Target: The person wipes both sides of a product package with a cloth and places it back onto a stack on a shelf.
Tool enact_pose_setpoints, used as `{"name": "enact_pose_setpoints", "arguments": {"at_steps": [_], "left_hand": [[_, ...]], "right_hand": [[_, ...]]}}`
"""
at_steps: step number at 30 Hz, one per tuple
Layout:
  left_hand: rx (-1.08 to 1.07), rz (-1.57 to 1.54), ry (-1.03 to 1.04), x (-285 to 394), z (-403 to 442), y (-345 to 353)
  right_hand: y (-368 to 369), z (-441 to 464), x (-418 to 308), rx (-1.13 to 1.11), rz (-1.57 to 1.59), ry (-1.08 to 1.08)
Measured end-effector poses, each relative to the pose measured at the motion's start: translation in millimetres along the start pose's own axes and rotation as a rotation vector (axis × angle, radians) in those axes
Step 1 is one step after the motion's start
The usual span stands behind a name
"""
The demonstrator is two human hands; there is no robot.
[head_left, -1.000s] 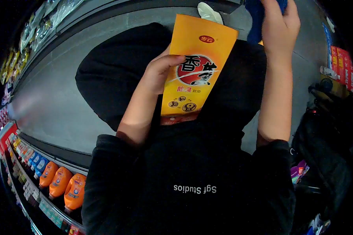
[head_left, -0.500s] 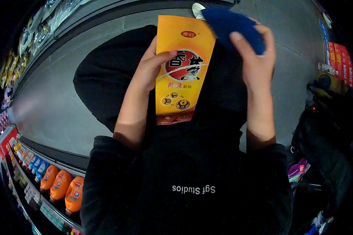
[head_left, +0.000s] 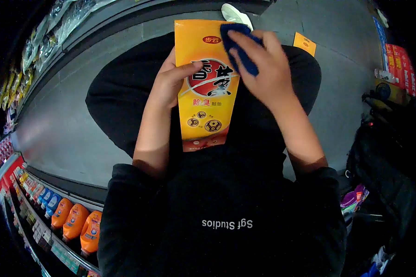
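Observation:
My left hand (head_left: 168, 85) grips a tall yellow insole box (head_left: 203, 104) by its left side, thumb across the front near the red round logo. The box stands nearly upright above my lap, its printed front towards me. In my right hand (head_left: 268, 69) is a dark blue cloth (head_left: 233, 39), bunched under the fingers. The cloth lies against the upper right part of the box front and its edge. My right fingers are bent over the cloth, and my palm is hidden.
A white shoe (head_left: 236, 15) shows beyond the box. Another yellow package (head_left: 305, 44) lies on the grey floor (head_left: 346, 69) past my right knee. Orange bottles (head_left: 75, 221) line a shelf at lower left. Bagged goods hang at upper left. A dark bag (head_left: 386, 171) sits at right.
My right hand has moved left and slightly down, bringing the blue cloth onto the box. The box has shifted slightly left. The yellow package on the floor has come into sight.

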State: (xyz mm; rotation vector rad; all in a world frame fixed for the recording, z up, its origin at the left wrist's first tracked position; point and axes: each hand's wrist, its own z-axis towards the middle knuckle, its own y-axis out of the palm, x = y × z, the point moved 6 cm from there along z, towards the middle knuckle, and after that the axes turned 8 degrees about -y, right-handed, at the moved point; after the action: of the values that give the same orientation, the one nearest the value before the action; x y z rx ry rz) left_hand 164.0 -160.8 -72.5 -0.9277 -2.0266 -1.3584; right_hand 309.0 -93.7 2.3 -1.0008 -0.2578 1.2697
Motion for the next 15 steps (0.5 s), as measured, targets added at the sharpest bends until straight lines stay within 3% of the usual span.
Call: {"name": "enact_pose_setpoints", "arguments": {"at_steps": [9, 12, 13, 15], "left_hand": [[-0.027, -0.049, 0.004, 1, -4, 4], [0.003, -0.039, 0.058, 7, -4, 0], [0.037, -0.001, 0.070, 8, -3, -2], [0.032, 0.002, 0.091, 12, -1, 0]], "right_hand": [[-31, 25, 40, 0.315, -0.152, 0.043], [-43, 9, 58, 0.489, 0.375, 0.503], [-44, 7, 56, 0.486, 0.375, 0.500], [-45, 10, 36, 0.361, 0.277, 0.194]]}}
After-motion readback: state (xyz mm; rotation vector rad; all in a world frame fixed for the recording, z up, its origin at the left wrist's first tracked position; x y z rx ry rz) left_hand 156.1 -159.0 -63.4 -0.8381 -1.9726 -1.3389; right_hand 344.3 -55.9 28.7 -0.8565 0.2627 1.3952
